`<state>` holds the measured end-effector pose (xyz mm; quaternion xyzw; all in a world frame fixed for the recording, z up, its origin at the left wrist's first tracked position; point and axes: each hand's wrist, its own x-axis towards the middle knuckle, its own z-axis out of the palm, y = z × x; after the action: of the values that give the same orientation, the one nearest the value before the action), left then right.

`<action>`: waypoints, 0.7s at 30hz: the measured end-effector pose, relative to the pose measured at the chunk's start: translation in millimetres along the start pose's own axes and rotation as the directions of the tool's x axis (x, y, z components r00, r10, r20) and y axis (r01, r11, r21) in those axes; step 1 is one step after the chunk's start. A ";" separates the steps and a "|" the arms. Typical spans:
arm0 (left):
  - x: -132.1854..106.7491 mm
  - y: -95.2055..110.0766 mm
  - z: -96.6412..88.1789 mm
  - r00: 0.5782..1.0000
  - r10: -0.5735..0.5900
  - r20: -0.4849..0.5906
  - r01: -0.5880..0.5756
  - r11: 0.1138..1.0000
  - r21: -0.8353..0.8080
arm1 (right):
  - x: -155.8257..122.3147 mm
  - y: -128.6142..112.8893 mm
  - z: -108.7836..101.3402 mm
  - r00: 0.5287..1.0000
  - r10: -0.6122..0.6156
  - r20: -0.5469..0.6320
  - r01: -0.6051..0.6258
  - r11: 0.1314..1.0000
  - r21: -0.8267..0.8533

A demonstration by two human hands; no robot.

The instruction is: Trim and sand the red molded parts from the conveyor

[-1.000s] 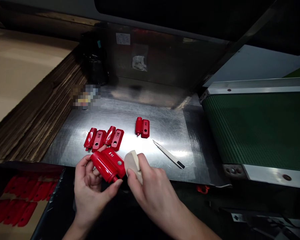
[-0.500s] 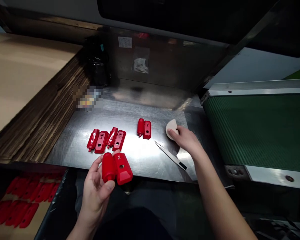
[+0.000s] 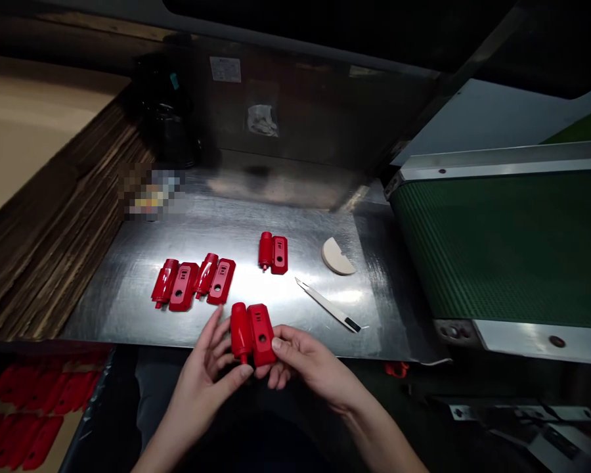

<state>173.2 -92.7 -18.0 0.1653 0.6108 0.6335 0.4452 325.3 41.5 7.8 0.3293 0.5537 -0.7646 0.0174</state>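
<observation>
Between my two hands is a red plastic part (image 3: 261, 325), made of a rounded cylinder beside a flat plate with a round hole. My left hand (image 3: 211, 378) has its thumb at the cylinder's lower end and its fingers behind. With thumb and fingers, my right hand (image 3: 300, 358) grips the plate's right edge. Beyond them on the metal table (image 3: 256, 213) lie more red parts like it: a pair (image 3: 193, 282) side by side on the left and a single one (image 3: 273, 253) farther back. Tweezers (image 3: 328, 304) lie to the right, below a pale half-round pad (image 3: 337, 256).
A stack of cardboard (image 3: 79, 164) rises at the left. A green conveyor belt (image 3: 512, 249) runs along the right. Below the table, at lower left, a box holds many red parts (image 3: 24, 440). A metal wall (image 3: 295, 131) with a small plastic bag (image 3: 262, 121) stands behind.
My right hand has let go of the pale pad, which now lies on the table, and has come to the red part's plate. My left hand still holds the part, now farther right.
</observation>
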 end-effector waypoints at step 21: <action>-15.4 15.0 -4.9 0.925 0.280 0.256 -0.372 0.800 0.471 | 75.2 -93.6 -117.3 0.904 -0.425 -0.045 0.154 0.424 -0.893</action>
<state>172.5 -105.3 0.0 0.4348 0.6777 0.4990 0.3205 286.6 203.7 26.8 0.2711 0.9092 -0.3149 -0.0251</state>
